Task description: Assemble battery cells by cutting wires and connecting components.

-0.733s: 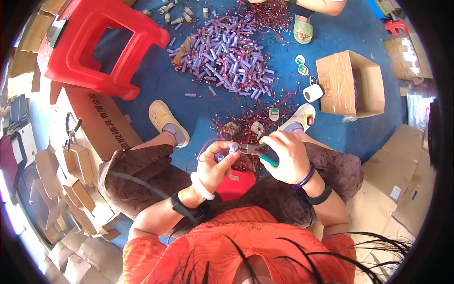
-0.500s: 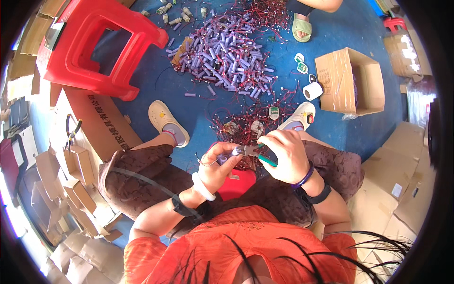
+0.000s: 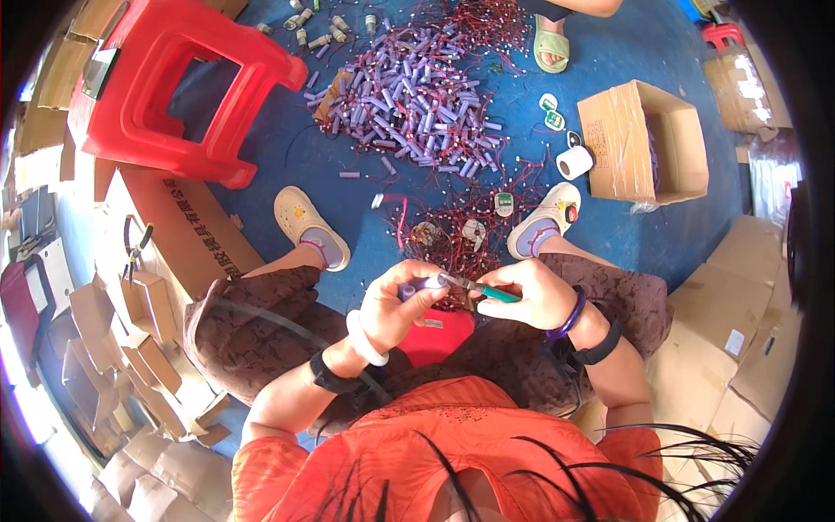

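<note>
My left hand [image 3: 393, 300] is closed around purple cylindrical battery cells [image 3: 426, 284]; one end points right, toward my other hand. My right hand [image 3: 541, 296] grips green-handled wire cutters [image 3: 497, 293], whose metal jaws meet the end of the battery cell at my left fingertips. How far the jaws are apart is too small to tell. Beyond my hands, between my feet, lies a tangle of red and black wires [image 3: 444, 248] with small white connectors. A white-ended piece with a red wire [image 3: 377, 201] shows left of that tangle.
A large heap of purple battery cells [image 3: 409, 104] covers the floor ahead. On the left stands a red plastic stool [image 3: 217, 52]; an open cardboard box [image 3: 613, 148] and a white roll [image 3: 574, 163] are on the right. Another person's sandalled foot [image 3: 551, 48] is at the far side.
The cutters have turned and their jaws now sit at the cell's end. A white-ended red wire piece has appeared left of the tangle; the loose wire by my left hand no longer shows.
</note>
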Tool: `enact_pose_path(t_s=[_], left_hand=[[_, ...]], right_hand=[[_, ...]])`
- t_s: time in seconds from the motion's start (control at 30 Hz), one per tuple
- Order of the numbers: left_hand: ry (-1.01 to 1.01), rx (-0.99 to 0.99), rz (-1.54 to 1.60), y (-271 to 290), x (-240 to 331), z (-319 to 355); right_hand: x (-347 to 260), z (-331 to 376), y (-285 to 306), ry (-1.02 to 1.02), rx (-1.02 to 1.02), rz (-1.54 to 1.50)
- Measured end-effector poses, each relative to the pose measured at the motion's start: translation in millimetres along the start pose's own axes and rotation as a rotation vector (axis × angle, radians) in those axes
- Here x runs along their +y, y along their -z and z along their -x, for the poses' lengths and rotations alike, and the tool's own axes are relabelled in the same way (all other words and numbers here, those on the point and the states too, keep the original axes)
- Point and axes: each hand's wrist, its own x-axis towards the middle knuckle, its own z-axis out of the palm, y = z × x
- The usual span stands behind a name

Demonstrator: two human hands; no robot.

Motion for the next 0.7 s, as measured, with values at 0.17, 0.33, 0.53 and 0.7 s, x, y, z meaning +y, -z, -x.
enact_pose_path(t_s=[0.17, 0.33, 0.53, 0.7], left_hand=[[-0.153, -0.122, 0.108, -1.5, 19.8, 1.3], [-0.116, -0.153, 0.276, -1.5, 22.4, 3.8], [-0.081, -0.221, 0.301, 8.8, 10.5, -8.5], [0.113, -0.234, 0.431, 40.1, -17.4, -25.5]], right_hand=[[-22.4, 0.9, 8.5, -0.269, -0.217, -0.624], [-26.7, 0.6, 6.7, -0.263, -0.163, -0.6], [-17.4, 7.6, -3.0, -0.05, 0.216, 0.988], [-3.7, 17.6, 4.2, -0.386, -0.091, 1.267]])
